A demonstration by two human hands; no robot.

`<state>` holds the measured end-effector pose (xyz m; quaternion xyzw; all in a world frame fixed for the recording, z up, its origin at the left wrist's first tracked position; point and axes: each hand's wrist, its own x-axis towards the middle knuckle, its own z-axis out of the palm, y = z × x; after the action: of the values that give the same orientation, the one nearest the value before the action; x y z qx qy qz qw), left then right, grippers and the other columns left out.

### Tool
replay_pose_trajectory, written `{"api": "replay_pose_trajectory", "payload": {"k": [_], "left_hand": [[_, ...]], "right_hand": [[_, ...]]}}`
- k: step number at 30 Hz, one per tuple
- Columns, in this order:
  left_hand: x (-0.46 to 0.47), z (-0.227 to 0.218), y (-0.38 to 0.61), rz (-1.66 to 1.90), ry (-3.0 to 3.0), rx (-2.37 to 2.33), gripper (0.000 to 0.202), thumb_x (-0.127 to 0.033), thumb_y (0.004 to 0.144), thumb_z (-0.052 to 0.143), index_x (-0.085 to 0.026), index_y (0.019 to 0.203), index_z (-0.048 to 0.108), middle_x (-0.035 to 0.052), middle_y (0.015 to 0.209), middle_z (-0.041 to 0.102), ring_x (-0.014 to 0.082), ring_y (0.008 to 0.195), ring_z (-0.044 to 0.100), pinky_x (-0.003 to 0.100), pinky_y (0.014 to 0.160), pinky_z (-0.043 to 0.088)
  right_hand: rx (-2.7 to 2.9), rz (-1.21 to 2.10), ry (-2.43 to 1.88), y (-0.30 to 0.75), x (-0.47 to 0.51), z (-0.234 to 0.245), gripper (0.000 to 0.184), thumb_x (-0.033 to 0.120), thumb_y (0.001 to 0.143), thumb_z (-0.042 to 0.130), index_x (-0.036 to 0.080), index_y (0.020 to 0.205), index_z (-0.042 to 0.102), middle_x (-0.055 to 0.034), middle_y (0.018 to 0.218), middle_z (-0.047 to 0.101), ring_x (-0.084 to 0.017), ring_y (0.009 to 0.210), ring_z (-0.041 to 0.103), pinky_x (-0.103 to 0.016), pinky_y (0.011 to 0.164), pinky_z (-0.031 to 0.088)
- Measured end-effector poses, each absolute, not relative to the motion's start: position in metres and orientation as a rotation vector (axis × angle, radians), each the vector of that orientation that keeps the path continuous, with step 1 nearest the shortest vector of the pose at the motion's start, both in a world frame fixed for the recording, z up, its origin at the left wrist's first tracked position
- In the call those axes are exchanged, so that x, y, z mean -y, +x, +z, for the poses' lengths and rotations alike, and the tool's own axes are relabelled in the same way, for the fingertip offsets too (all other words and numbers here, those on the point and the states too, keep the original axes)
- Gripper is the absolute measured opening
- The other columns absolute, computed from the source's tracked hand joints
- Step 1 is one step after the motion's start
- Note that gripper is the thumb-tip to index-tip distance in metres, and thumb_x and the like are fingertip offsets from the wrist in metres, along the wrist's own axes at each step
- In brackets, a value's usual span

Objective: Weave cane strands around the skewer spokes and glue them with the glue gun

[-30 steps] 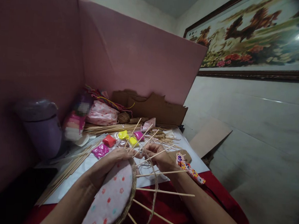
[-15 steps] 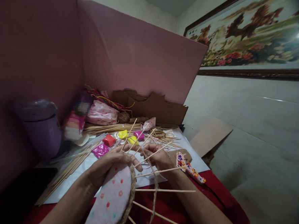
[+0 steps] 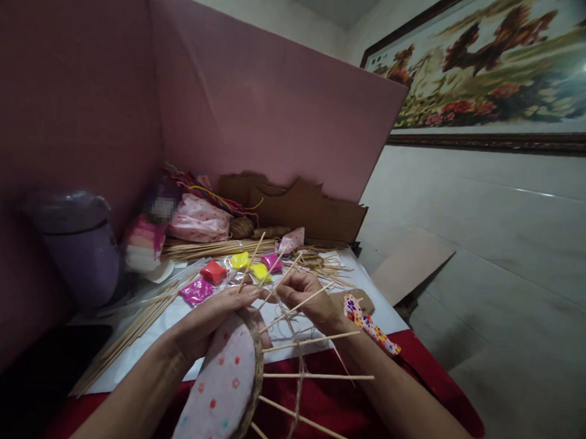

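A round base (image 3: 220, 390) covered in white flower-print fabric tilts in front of me, edged with a brown braided twine rim (image 3: 257, 363). Several thin wooden sticks (image 3: 328, 376) fan out from that rim. A twine ring (image 3: 298, 402) crosses the sticks partway along. My left hand (image 3: 212, 317) grips the base at its upper edge, thumb on top, beside the upper sticks. Closed in a pinch, my right hand (image 3: 308, 300) is at the twine ring near the upper stick ends; its fingertips are partly hidden. A thin loose strand (image 3: 344, 358) hangs below the right wrist.
On the white sheet (image 3: 155, 320) lie yellow packets (image 3: 239, 260), a red packet (image 3: 213, 272), magenta packets (image 3: 196, 293) and bundled sticks (image 3: 131, 339). A flower-patterned glue gun (image 3: 370, 327) rests at right. Twine balls (image 3: 241, 227) and cardboard (image 3: 313, 214) stand behind; a purple bin (image 3: 85, 253) is left.
My right hand has shifted slightly left, its fingers drawn closer together. The left fingers have moved around the rim, and the stick frame has turned a little. A loose strand now shows by the right wrist.
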<state>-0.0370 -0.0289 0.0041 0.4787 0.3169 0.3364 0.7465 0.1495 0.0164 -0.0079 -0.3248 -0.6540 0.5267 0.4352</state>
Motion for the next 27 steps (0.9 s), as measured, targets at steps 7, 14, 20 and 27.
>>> {"api": "replay_pose_trajectory", "payload": {"k": [7,14,20,27], "left_hand": [[0.021,-0.003,-0.039,0.728,1.031,-0.571,0.027,-0.027,0.08,0.052,-0.013,0.102,0.054,0.0164,0.088,0.069,0.018,0.057,0.064,0.026,0.049,0.047],[0.017,-0.009,-0.038,0.69,1.003,-0.563,0.029,-0.026,0.08,0.052,-0.009,0.104,0.051,0.0174,0.077,0.068,0.0122,0.046,0.056,0.02,0.04,0.04],[0.017,-0.013,-0.035,0.744,0.948,-0.451,0.014,-0.013,0.08,0.052,-0.01,0.094,0.055,0.0158,0.096,0.064,0.0102,0.061,0.058,0.02,0.053,0.045],[0.011,-0.019,-0.035,0.744,0.984,-0.397,0.022,-0.01,0.081,0.05,-0.006,0.101,0.059,0.0162,0.099,0.063,0.014,0.072,0.061,0.021,0.061,0.045]], "right_hand": [[1.775,1.216,-0.724,0.15,-0.036,-0.018,0.03,0.043,0.072,0.065,0.013,0.069,0.062,0.0027,0.057,0.052,-0.007,0.05,0.042,-0.021,0.048,0.032],[1.755,1.289,-0.663,0.147,-0.043,-0.024,0.025,0.039,0.072,0.067,0.014,0.068,0.063,0.0021,0.057,0.056,-0.008,0.05,0.048,-0.022,0.051,0.039],[1.721,1.306,-0.729,0.142,-0.041,-0.019,0.03,0.042,0.067,0.069,0.013,0.066,0.061,0.0016,0.058,0.056,-0.008,0.05,0.049,-0.022,0.051,0.04],[1.729,1.252,-0.768,0.141,-0.047,-0.022,0.035,0.047,0.064,0.069,0.013,0.064,0.059,0.0032,0.052,0.052,-0.007,0.046,0.045,-0.021,0.047,0.036]]}}
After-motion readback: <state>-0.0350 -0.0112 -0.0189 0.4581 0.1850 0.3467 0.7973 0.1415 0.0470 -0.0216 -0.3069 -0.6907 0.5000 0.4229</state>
